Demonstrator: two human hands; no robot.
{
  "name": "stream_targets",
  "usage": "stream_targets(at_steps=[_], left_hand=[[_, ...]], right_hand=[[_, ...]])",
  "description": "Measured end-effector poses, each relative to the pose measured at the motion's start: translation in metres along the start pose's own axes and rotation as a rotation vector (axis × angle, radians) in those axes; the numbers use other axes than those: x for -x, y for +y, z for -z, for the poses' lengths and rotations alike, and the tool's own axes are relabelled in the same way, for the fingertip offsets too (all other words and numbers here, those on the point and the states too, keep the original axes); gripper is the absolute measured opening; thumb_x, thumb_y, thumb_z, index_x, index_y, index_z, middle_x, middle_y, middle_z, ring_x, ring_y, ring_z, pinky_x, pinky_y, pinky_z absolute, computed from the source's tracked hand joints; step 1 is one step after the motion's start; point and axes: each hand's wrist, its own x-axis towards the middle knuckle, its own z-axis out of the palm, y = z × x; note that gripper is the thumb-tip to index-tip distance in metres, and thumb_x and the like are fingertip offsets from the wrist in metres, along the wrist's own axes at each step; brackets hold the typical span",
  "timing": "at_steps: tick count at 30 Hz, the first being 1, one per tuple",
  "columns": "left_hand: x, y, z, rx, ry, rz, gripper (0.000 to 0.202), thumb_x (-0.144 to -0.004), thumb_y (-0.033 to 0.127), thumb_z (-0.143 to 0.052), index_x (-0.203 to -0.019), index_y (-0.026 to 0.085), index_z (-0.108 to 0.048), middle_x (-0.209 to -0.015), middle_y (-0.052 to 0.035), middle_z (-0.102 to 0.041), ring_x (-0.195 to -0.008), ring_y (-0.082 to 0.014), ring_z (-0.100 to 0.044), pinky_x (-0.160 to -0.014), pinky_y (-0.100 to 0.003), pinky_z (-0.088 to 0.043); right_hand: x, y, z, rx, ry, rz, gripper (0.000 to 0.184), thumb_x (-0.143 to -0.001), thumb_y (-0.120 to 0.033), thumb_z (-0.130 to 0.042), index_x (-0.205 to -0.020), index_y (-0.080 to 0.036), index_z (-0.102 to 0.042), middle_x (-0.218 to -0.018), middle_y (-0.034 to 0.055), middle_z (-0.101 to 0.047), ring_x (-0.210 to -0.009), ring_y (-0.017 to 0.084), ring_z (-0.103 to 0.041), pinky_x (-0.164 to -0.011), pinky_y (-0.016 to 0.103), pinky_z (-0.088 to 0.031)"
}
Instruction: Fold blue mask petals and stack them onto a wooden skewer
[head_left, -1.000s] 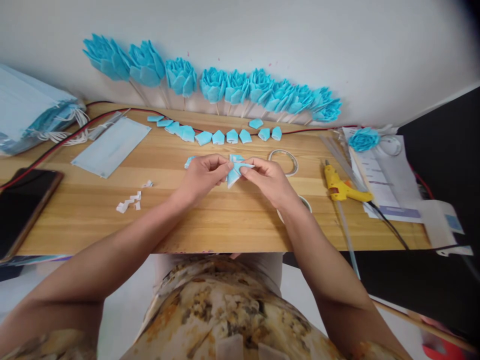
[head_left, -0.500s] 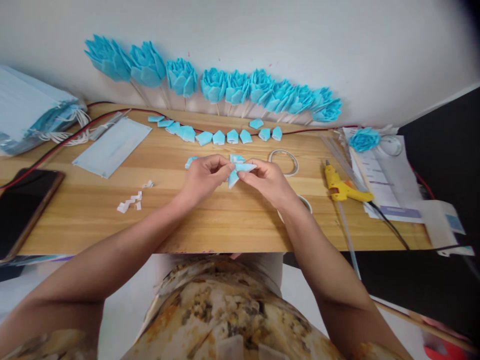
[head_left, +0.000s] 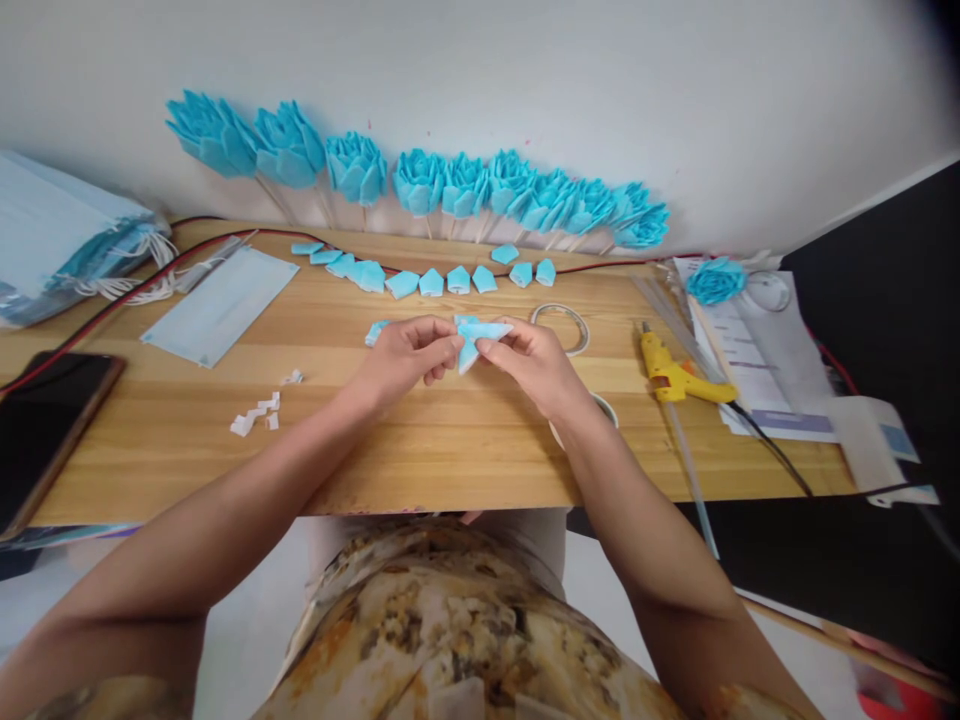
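Note:
Between my two hands, over the middle of the table, is a small folded piece of light blue fabric (head_left: 480, 336) with pointed corners. My left hand (head_left: 416, 352) pinches its left side between thumb and fingers. On its right side my right hand (head_left: 529, 358) grips it the same way, thumb on top. Just behind the hands lies another blue piece, mostly hidden. A further folded blue piece (head_left: 376, 332) rests left of my left hand. Behind these, a row of folded blue petals (head_left: 431, 282) crosses the table.
Blue fabric flowers (head_left: 420, 182) on sticks lean along the wall. Tape rolls (head_left: 585, 335) lie right of the hands, one partly under my right forearm. A yellow glue gun (head_left: 679, 382) sits farther right. At left are a phone (head_left: 56, 420), white scraps (head_left: 256, 412) and a flat face mask (head_left: 221, 305).
The camera view has shifted slightly. Both hands still hold the blue piece at nearly the same place, and my left fingers have moved a little on it.

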Motion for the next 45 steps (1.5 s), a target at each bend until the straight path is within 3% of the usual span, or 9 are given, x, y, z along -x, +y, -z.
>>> stream_targets(at_steps=[8,14,27,35,45], left_hand=[[0.0,0.003,-0.001,-0.043,0.006,0.021,0.019,-0.075,0.032,-0.073,-0.072,0.016,-0.063,-0.056,0.0045,-0.055,-0.049,-0.0059,-0.046,-0.048,-0.019,-0.037],[-0.001,0.0,-0.001,-0.018,0.048,0.012,0.018,-0.075,0.031,-0.073,-0.072,0.017,-0.062,-0.055,0.0038,-0.056,-0.049,-0.0064,-0.047,-0.047,-0.019,-0.038],[-0.001,-0.003,-0.001,-0.052,0.014,-0.018,0.026,-0.077,0.035,-0.076,-0.07,0.018,-0.058,-0.053,0.0042,-0.055,-0.048,-0.0066,-0.046,-0.046,-0.019,-0.036],[-0.001,-0.003,-0.001,-0.08,0.019,-0.002,0.027,-0.08,0.035,-0.074,-0.068,0.018,-0.056,-0.051,0.004,-0.054,-0.047,-0.007,-0.046,-0.046,-0.02,-0.036],[-0.001,-0.004,-0.004,-0.114,0.067,-0.098,0.028,-0.08,0.034,-0.072,-0.066,0.019,-0.053,-0.052,0.0054,-0.052,-0.047,-0.0063,-0.044,-0.047,-0.022,-0.033]], right_hand=[[0.0,-0.003,-0.001,-0.044,0.012,-0.023,0.028,-0.072,-0.047,-0.08,-0.077,-0.023,-0.068,-0.075,-0.0016,-0.067,-0.074,0.015,-0.06,-0.078,0.032,-0.05],[0.0,-0.003,0.0,-0.021,0.007,-0.021,0.027,-0.075,-0.047,-0.077,-0.078,-0.021,-0.07,-0.077,-0.0007,-0.067,-0.073,0.014,-0.058,-0.076,0.031,-0.048],[-0.001,0.004,0.002,0.011,-0.014,-0.011,0.028,-0.076,-0.046,-0.076,-0.074,-0.02,-0.067,-0.07,-0.003,-0.058,-0.068,0.011,-0.048,-0.069,0.028,-0.042],[-0.001,0.007,0.001,-0.029,-0.032,-0.016,0.025,-0.077,-0.044,-0.077,-0.077,-0.02,-0.071,-0.076,-0.0022,-0.064,-0.073,0.012,-0.054,-0.073,0.028,-0.044],[0.003,-0.003,-0.001,0.038,-0.052,-0.022,0.029,-0.08,-0.05,-0.074,-0.079,-0.021,-0.072,-0.079,-0.0002,-0.068,-0.076,0.014,-0.058,-0.074,0.03,-0.046]])
